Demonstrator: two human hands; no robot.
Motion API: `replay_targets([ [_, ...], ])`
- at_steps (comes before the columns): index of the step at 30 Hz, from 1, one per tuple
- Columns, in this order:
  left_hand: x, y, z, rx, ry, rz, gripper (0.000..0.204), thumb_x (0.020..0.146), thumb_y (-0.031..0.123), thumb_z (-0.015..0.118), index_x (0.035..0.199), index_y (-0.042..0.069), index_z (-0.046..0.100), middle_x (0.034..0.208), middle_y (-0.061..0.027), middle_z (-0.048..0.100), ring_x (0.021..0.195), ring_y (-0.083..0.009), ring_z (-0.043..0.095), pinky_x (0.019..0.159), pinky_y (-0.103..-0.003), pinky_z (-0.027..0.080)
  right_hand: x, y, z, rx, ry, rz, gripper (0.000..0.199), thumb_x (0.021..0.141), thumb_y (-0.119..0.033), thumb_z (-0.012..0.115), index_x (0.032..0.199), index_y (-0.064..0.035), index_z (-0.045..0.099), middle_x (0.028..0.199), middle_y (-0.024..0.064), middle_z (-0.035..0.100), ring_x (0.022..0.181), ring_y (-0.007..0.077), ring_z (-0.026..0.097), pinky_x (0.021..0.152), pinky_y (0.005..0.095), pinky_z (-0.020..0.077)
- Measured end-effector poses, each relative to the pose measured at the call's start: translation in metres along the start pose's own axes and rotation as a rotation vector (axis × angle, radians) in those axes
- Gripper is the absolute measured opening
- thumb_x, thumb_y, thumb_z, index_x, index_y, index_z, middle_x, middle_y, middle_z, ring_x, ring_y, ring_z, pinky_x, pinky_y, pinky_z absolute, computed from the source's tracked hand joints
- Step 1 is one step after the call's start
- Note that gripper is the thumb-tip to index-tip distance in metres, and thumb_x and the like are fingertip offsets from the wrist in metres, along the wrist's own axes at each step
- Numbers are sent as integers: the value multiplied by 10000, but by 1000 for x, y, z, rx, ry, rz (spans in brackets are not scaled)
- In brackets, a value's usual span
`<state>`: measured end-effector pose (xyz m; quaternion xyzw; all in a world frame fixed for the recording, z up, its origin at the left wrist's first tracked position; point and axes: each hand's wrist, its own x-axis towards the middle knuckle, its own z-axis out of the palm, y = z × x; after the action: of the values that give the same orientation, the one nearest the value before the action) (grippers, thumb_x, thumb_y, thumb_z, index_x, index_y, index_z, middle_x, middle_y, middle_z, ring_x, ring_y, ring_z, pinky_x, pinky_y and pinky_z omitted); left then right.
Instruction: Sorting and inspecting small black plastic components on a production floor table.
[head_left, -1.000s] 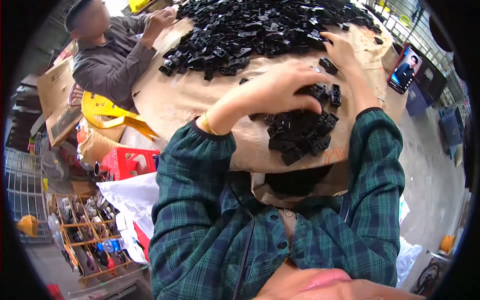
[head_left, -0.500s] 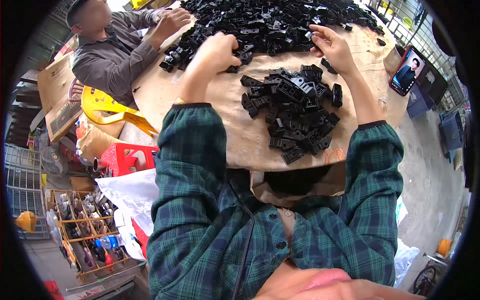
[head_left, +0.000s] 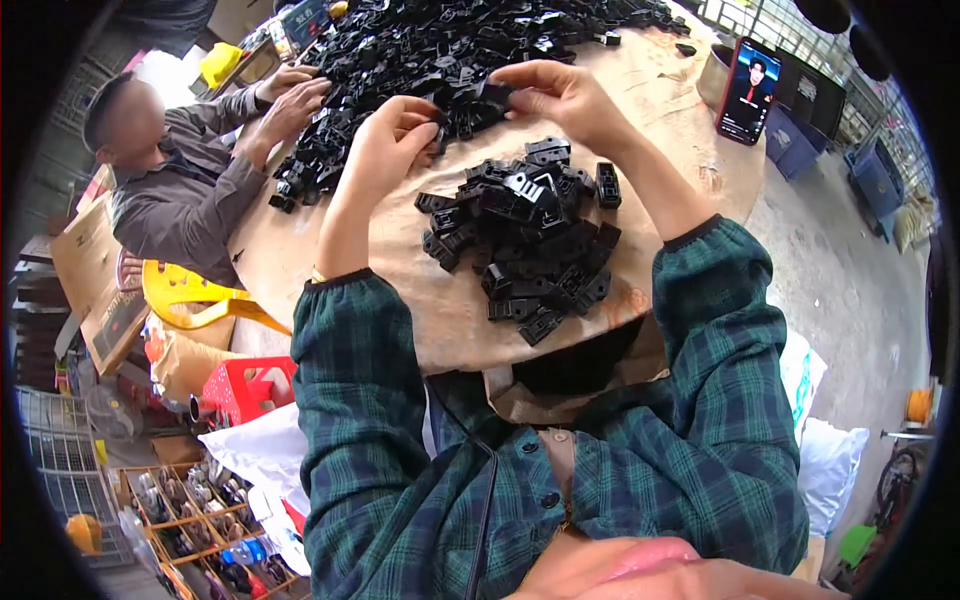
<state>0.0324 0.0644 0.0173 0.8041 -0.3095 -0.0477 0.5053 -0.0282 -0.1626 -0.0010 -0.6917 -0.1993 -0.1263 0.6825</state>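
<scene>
My right hand (head_left: 560,100) pinches a small black plastic part (head_left: 490,96) between thumb and fingers, at the near edge of a big heap of similar black parts (head_left: 430,50). To its left, my left hand (head_left: 392,145) has its fingers curled closed beside the same heap. Whatever lies in its fingertips blends with the dark parts behind it, so I cannot make it out. Closer to me sits a smaller pile of black plastic parts (head_left: 530,225), with one part (head_left: 607,185) standing apart on its right side.
A tan cloth covers the table (head_left: 380,300). At the right edge a phone (head_left: 748,90) leans upright, a video playing. On the left another person (head_left: 190,190) works at the heap. A yellow chair (head_left: 190,295) and red stool (head_left: 245,390) stand left of the table.
My hands have drawn closer together over the heap's near edge, and the right now holds a black part. The whole view has shifted. The other person's hands remain at the heap.
</scene>
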Motion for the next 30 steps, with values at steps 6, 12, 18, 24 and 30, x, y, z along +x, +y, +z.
replay_targets([
  [6,1,13,17,-839,-259,-100,268,841,76,543,1090,-14,499,912,-109,583,693,-177,620,565,-205,506,-8,-17,21,-318,-102,-412,218,770,31,602,985,4,620,964,78,617,880,138,581,791,251,483],
  [12,-5,22,25,-943,-285,-42,322,835,45,535,1138,-48,485,1007,-149,579,900,-221,608,808,-275,506,-3,-7,19,-145,102,-349,196,769,23,605,958,-16,643,880,67,637,808,121,597,742,221,494],
  [18,-7,18,35,-642,-81,89,320,802,-25,561,1113,-70,500,844,-88,609,676,-110,583,610,-201,480,-4,-12,19,95,60,-79,207,810,-31,594,1013,-3,620,893,57,640,794,99,597,748,221,498],
  [24,-7,18,50,-423,133,144,262,797,44,606,1047,-26,574,775,-20,605,661,-56,530,602,-179,434,-4,-5,17,275,78,29,215,826,-101,595,1024,-20,621,931,55,635,797,97,597,705,220,509],
  [30,-8,23,51,-428,128,137,251,807,27,588,1046,-41,563,837,-66,629,728,-106,598,676,-209,486,-5,-5,11,382,66,207,264,853,-147,559,1089,-31,574,985,53,611,843,132,593,728,265,522],
])
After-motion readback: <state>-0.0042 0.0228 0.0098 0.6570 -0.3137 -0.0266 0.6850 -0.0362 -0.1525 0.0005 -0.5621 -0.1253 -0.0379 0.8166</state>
